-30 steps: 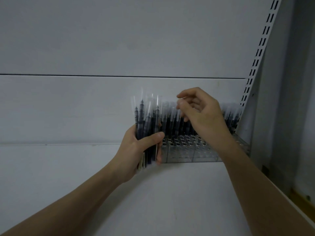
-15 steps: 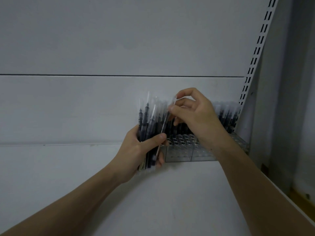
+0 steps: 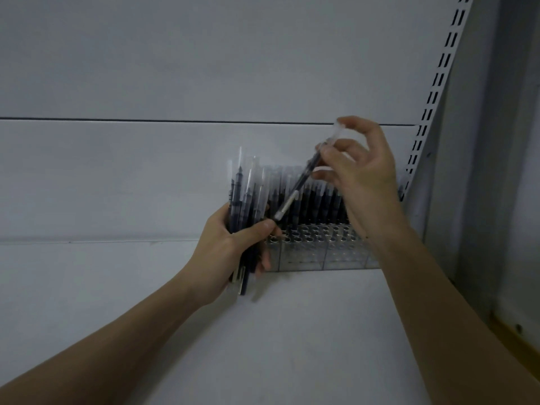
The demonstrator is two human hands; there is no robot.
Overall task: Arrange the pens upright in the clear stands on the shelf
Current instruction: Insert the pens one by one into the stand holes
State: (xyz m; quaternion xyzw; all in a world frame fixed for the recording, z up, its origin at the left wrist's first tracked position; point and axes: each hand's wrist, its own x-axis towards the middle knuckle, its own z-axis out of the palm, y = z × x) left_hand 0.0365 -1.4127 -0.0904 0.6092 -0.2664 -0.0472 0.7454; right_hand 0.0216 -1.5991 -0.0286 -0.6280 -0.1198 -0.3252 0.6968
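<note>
Now that the right hand (image 3: pixel 359 173) has pulled one dark clear-capped pen (image 3: pixel 304 182) free, pinched and tilted, I see the left hand (image 3: pixel 233 244) gripping the bundle of remaining pens (image 3: pixel 248 200); empty holes of the clear plastic stand (image 3: pixel 315 238) sit below the fingertips.

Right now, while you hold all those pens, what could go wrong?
1. The single pen pinched by the right hand is tilted; its lower end sits near the left thumb and could snag there.
2. The left hand grips a thick bundle of pens that might slip and scatter.
3. The clear stand already holds pens at the back that could be knocked.
</note>
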